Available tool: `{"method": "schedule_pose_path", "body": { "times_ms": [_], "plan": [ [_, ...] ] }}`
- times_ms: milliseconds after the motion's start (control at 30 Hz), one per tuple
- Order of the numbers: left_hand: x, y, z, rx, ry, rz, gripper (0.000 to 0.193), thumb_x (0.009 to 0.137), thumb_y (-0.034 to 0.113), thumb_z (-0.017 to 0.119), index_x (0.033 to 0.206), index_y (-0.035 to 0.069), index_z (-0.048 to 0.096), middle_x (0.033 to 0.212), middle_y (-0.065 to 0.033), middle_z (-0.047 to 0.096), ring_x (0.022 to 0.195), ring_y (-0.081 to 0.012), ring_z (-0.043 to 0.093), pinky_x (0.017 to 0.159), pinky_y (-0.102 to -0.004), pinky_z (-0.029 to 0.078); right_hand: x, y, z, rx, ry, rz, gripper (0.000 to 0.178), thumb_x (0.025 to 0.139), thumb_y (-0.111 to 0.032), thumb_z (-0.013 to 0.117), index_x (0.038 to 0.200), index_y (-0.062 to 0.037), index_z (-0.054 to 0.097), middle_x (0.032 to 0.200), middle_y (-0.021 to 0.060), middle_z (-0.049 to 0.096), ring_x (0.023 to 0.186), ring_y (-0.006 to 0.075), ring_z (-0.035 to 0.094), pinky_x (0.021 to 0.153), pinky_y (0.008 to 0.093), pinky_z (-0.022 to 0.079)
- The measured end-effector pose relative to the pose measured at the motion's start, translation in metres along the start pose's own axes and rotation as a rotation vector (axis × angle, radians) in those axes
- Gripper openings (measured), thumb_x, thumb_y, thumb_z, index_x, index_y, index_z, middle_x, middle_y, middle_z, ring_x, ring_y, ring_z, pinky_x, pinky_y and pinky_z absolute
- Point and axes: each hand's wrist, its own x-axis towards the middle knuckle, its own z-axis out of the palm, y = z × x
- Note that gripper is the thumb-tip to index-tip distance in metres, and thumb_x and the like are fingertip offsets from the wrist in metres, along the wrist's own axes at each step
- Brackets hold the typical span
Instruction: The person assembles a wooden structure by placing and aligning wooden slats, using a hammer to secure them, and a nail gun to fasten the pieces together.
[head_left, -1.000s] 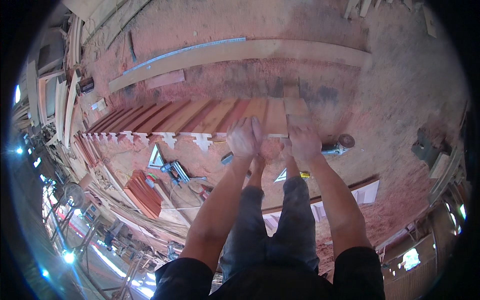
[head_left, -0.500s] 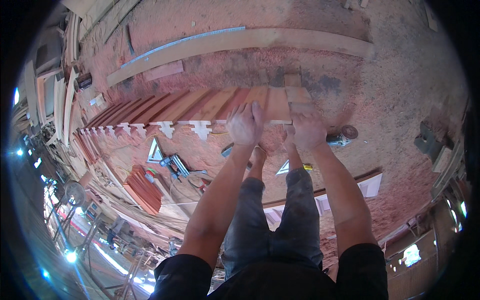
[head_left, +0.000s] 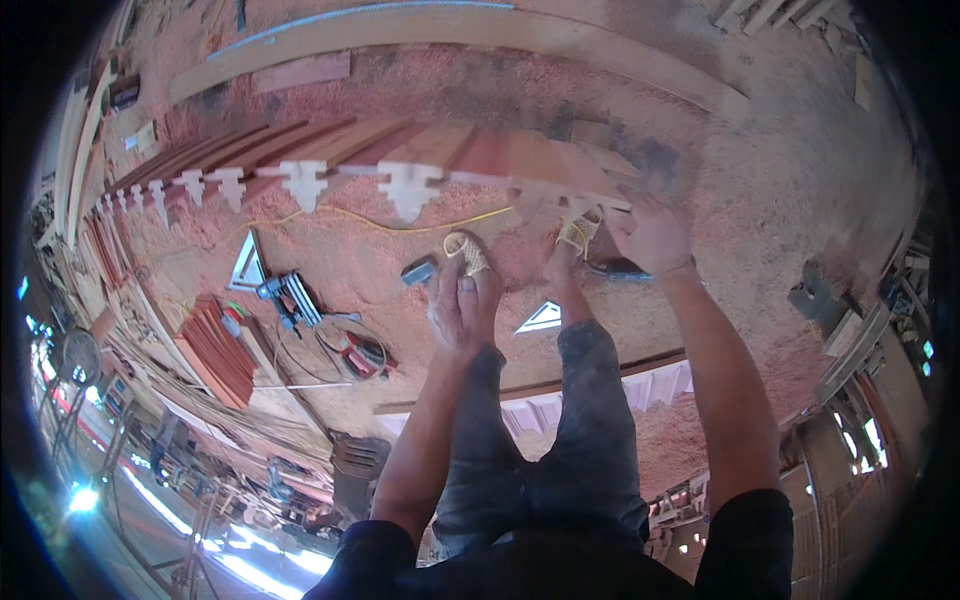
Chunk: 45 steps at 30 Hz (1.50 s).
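Woodshop floor, thick with pinkish sawdust (head_left: 760,200). A person stands over a row of reddish boards (head_left: 330,150) laid side by side, each with a pale scalloped cut-out end facing the feet. Right hand (head_left: 655,232) is out at the right end of the row, fingers spread and palm down just at the corner of the last board (head_left: 530,160); whether it presses the wood or hovers above it cannot be told through the motion blur, but it grips nothing. Left hand (head_left: 462,305) hangs lower, over the sandalled left foot (head_left: 466,252), fingers loosely curled and empty, clear of the boards. A yellow cord (head_left: 400,222) trails across the floor below the board ends; a power tool (head_left: 290,298) and a stack of red slats (head_left: 215,350) lie off to the left, well apart. Judgement: the step in hand looks like squaring or nudging the end board into the row. The next move likely needs the left hand brought up to the near edge to steady it.
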Motion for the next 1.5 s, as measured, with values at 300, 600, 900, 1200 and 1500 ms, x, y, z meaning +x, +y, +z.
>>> {"method": "schedule_pose_path", "body": {
  "times_ms": [300,600,900,1200,1500],
  "plan": [
    [-0.17,-0.337,-0.04,0.116,-0.444,-1.158,0.049,0.097,0.041,0.062,0.129,0.004,0.072,0.118,-0.0236,0.077,0.114,-0.0393,0.073,0.095,-0.048,0.056,0.007,-0.005,-0.007,-0.065,0.07,-0.096,0.048,0.085,-0.034,0.083,0.124,-0.0061,0.075,0.108,0.0159,0.078,0.099,0.0347,0.073,0.085,0.046,0.058],
    [-0.171,-0.544,0.066,0.246,-0.146,-1.022,0.082,0.081,0.042,0.082,0.146,0.0,0.056,0.133,-0.0233,0.071,0.123,-0.0381,0.068,0.101,-0.0479,0.054,0.008,0.008,-0.002,-0.031,0.051,-0.197,0.047,0.078,-0.019,0.083,0.121,-0.0018,0.075,0.104,0.0209,0.075,0.093,0.0389,0.073,0.082,0.0469,0.059],
    [-0.129,-0.574,0.089,0.148,-0.108,-1.036,0.042,0.081,0.031,0.085,0.113,0.006,0.075,0.111,-0.007,0.076,0.101,-0.0223,0.069,0.088,-0.0397,0.055,0.003,0.0,-0.004,0.004,0.019,-0.097,0.05,0.075,-0.016,0.082,0.122,-0.0011,0.074,0.108,0.0182,0.076,0.096,0.0383,0.073,0.084,0.047,0.06],
    [-0.036,-0.375,-0.025,0.159,-0.678,-1.092,0.027,0.092,0.026,0.075,0.096,0.0,0.072,0.073,-0.0051,0.064,0.062,-0.0178,0.063,0.053,-0.0362,0.056,0.01,-0.008,-0.006,-0.039,0.133,-0.114,0.046,0.079,-0.029,0.085,0.117,-0.0044,0.077,0.101,0.0131,0.078,0.094,0.0328,0.073,0.083,0.0438,0.059],
    [-0.041,0.027,-0.113,-0.065,-0.753,-0.886,0.05,0.09,0.018,0.075,0.135,-0.001,0.065,0.106,-0.0072,0.072,0.093,-0.0133,0.066,0.083,-0.0327,0.055,0.004,-0.001,-0.003,0.004,0.105,-0.024,0.042,0.084,-0.034,0.078,0.116,-0.0067,0.076,0.109,0.013,0.075,0.111,0.0316,0.067,0.098,0.0459,0.051]
  ]
}}
